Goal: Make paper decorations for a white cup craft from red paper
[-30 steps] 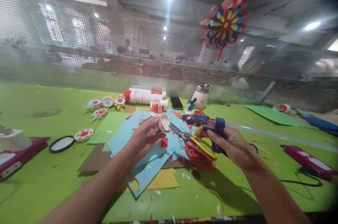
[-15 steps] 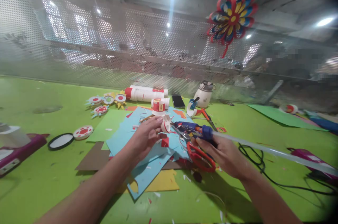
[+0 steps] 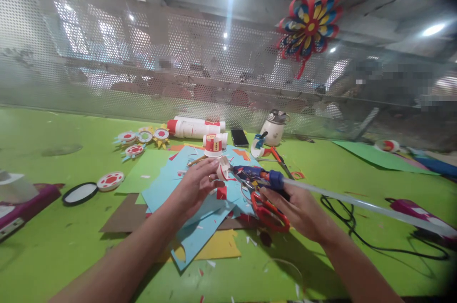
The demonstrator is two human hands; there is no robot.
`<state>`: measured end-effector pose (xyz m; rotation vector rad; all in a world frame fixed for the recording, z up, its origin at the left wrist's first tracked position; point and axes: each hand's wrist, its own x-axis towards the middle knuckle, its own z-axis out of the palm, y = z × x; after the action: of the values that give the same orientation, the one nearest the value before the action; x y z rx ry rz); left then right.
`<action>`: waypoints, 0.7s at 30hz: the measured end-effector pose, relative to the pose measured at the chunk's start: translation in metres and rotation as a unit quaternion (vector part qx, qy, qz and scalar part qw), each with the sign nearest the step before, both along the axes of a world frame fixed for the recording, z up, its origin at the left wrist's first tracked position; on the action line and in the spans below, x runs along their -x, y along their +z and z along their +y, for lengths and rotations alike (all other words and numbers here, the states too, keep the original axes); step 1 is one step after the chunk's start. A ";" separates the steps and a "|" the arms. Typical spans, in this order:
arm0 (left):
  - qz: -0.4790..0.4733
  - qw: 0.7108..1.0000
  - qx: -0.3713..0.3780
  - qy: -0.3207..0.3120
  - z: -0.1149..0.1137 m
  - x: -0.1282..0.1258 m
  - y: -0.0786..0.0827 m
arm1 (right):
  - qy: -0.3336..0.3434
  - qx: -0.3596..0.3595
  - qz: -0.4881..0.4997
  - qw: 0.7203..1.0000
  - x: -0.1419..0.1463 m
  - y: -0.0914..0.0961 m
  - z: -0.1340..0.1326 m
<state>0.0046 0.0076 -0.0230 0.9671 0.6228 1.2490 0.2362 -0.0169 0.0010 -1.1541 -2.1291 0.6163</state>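
My left hand [image 3: 195, 186] pinches a small white and red paper piece [image 3: 223, 168] above the blue paper sheets [image 3: 200, 207]. My right hand [image 3: 300, 207] grips a blue glue gun [image 3: 262, 176], with its nozzle pointing left at the paper piece. A long clear glue stick [image 3: 357, 202] sticks out of the gun's back to the right. Red and yellow scissors [image 3: 266, 207] lie on the table under the gun.
A green table [image 3: 53, 246] is strewn with paper scraps, yellow and brown sheets. At the back lie glue bottles [image 3: 194, 127], a phone [image 3: 238, 137], a white jug [image 3: 274, 129] and paper rosettes [image 3: 137, 143]. A black cable [image 3: 357, 231] runs right. A pinwheel [image 3: 309, 22] hangs on the mesh wall.
My right hand has brought the glue gun down and left, until its nozzle reaches the paper piece in my left hand. The left hand has stayed almost still.
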 end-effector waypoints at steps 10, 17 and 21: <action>-0.012 1.000 -0.001 -0.009 0.000 0.000 -0.001 | -0.004 0.000 0.005 1.000 -0.004 -0.005 0.000; -0.012 1.000 -0.001 -0.004 -0.001 -0.001 0.002 | -0.021 -0.034 -0.027 0.999 -0.001 -0.001 -0.002; -0.013 1.000 -0.003 -0.003 -0.002 -0.002 0.003 | -0.022 -0.055 -0.034 0.998 0.002 0.004 -0.004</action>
<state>0.0063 0.0056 -0.0200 0.9551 0.5961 1.2573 0.2343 -0.0207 0.0046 -1.1725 -2.1597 0.4398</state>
